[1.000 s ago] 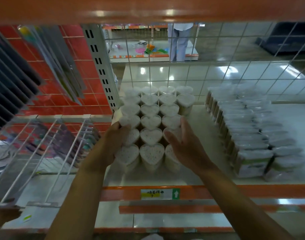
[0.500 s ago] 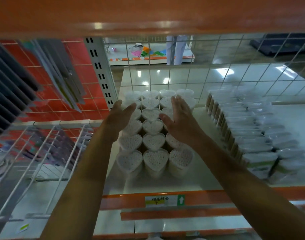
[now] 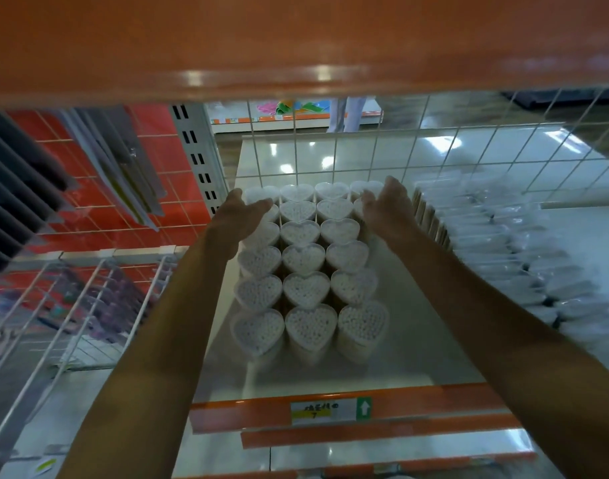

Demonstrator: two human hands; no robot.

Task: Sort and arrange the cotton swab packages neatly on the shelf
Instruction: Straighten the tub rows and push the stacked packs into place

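Note:
Clear heart-shaped tubs of white cotton swabs stand upright in three tidy columns on the white shelf. My left hand lies flat against the left side of the block, near its back rows. My right hand is flat against the right side at the same depth. Both palms face inward with fingers extended and hold nothing. The back-row tubs are partly hidden behind my fingers.
A long double row of bagged swab packs lies on the shelf to the right. A white wire grid closes the back. An orange shelf hangs overhead. Wire racks with hanging goods stand left. An orange price rail marks the front edge.
Both hands have slid from the front rows along the sides of the block toward the back and spread apart. The tubs now stand in straighter columns.

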